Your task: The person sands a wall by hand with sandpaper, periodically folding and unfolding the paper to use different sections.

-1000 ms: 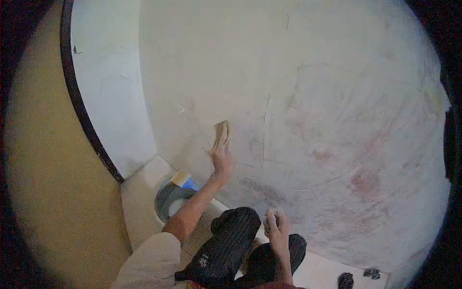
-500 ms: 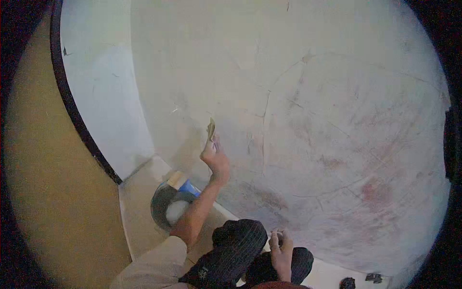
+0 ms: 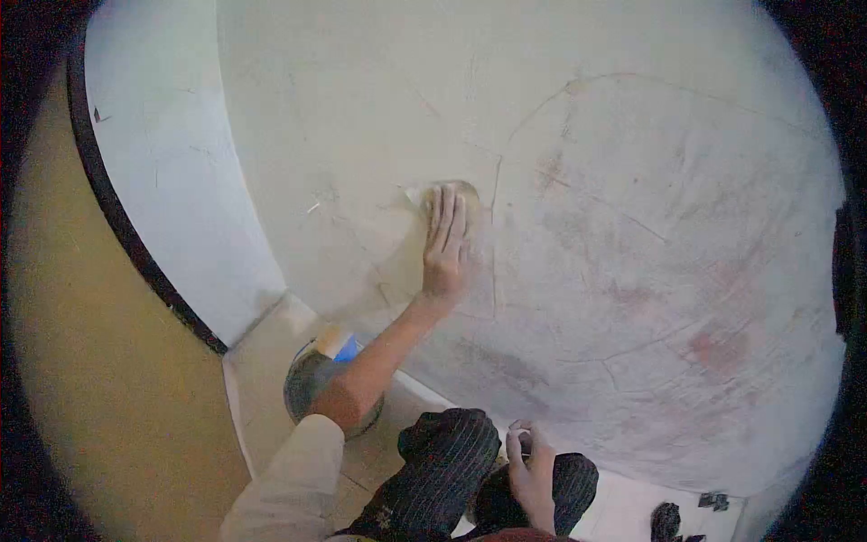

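Observation:
My left hand (image 3: 446,235) presses a piece of tan sandpaper (image 3: 465,194) against the stained, pale wall (image 3: 632,181), its fingers stretched upward and close together. Part of the sheet shows around the fingertips. Low in the view, my right hand (image 3: 531,470) rests by my right knee, fingers curled together around something small and dark that I cannot make out. Below my left forearm stands a round bucket (image 3: 312,379), partly hidden by the arm, with a tan and blue item (image 3: 339,343) at its rim.
A dark strip (image 3: 117,199) edges the white wall section on the left, beside a brown surface (image 3: 90,361). My knees in dark trousers (image 3: 442,470) are at the bottom centre. Dark crumpled things (image 3: 666,521) lie on the floor at lower right.
My left hand has moved up and right, from holding the sandpaper upright to flattening it on the wall. My right hand has barely moved. The view has shifted slightly.

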